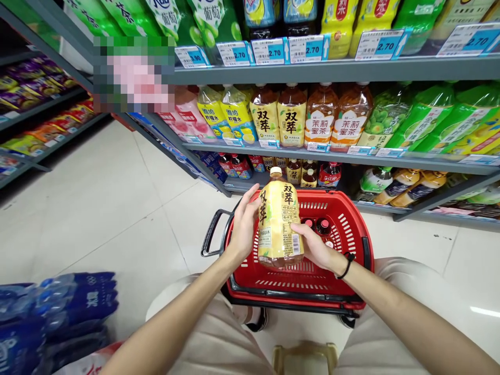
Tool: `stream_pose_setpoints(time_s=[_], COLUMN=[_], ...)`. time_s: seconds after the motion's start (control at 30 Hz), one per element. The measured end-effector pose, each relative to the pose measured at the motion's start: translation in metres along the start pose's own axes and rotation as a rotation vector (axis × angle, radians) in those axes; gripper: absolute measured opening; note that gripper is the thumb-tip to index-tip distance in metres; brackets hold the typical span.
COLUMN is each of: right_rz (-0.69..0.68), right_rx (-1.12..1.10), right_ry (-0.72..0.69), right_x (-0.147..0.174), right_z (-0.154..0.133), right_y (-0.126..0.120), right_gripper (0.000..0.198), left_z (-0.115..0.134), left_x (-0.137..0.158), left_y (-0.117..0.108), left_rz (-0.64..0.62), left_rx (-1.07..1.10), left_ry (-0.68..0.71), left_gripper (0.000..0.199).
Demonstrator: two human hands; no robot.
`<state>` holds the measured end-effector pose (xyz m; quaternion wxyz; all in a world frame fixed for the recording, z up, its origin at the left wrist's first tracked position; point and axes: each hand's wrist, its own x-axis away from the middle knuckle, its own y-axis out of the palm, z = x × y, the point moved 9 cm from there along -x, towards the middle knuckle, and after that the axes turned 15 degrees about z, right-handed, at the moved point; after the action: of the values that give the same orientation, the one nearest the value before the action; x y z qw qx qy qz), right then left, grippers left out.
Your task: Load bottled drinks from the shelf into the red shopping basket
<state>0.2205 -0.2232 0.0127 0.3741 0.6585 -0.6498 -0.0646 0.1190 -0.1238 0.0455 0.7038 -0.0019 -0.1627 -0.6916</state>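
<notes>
Head view, the only one. Bottle [279, 224], yellow label and white cap, is up off the shelves, held over the red basket [357, 224], label toward the wearer, cap end toward the shelves. Exact lean is hard to judge from above.

Left hand [242, 229] is on the bottle's left side, fingers clamped on it near the upper label. Right hand [315, 246] grips the lower right, thumb on the label by the barcode; its other fingers are hidden behind, so their spread can't be told.

Risks, my judgement. Slip: bottle looks big and full, sides smooth; if either hand eases off, the weight could roll it out and drop it. Knock: small bottles [324, 226] with dark red caps sit in the basket right under and beside it; a fast or blind lowering could hit or topple them, since the bottle itself blocks part of the wearer's view. Snag: basket rim and the black handle [208, 232], sticking out left, could catch the base or a wrist. Same-label bottles [291, 117] stand close together on the shelf [250, 150] ahead; a careless swing forward could bump that row. Basket is between the wearer's legs [394, 291]; a knee nudge could shift it mid-move.
</notes>
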Motion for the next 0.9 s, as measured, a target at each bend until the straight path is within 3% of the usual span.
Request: stream_pose_setpoints(time_s=[0.1, 0.27, 0.37, 0.5, 0.63, 0.7, 0.9], right_rz=[0.072, 0.173, 0.293, 0.294, 0.223, 0.210, 0.054], right_rx=[0.182, 0.622, 0.899, 1.046, 0.935, 0.783, 0.177], right_ry=[-0.125, -0.359, -0.415, -0.444, -0.502, -0.457, -0.015], right_x=[-0.001, 0.010, 0.016, 0.023, 0.026, 0.022, 0.000], right_z=[-0.005, -0.025, -0.030, -0.032, -0.044, -0.043, 0.015], right_y=[-0.009, -0.011, -0.013, -0.007, -0.004, -0.007, -0.001], right_gripper=[0.080, 0.082, 0.088, 0.103, 0.067, 0.057, 0.078], left_z=[0.000, 0.013, 0.004, 0.006, 0.024, 0.030, 0.041], left_x=[-0.005, -0.005, -0.004, -0.005, -0.009, -0.011, -0.019], left_y=[0.002, 0.007, 0.006, 0.006, 0.004, 0.003, -0.003], left_rz=[0.004, -0.012, 0.000, -0.032, -0.057, -0.056, -0.038], left_rx=[0.044, 0.038, 0.011, 0.087, 0.234, 0.300, 0.403], left_ry=[-0.086, 0.018, -0.058, -0.137, -0.136, -0.154, -0.159], left_gripper=[0.080, 0.065, 0.056, 0.059, 0.051, 0.046, 0.045])
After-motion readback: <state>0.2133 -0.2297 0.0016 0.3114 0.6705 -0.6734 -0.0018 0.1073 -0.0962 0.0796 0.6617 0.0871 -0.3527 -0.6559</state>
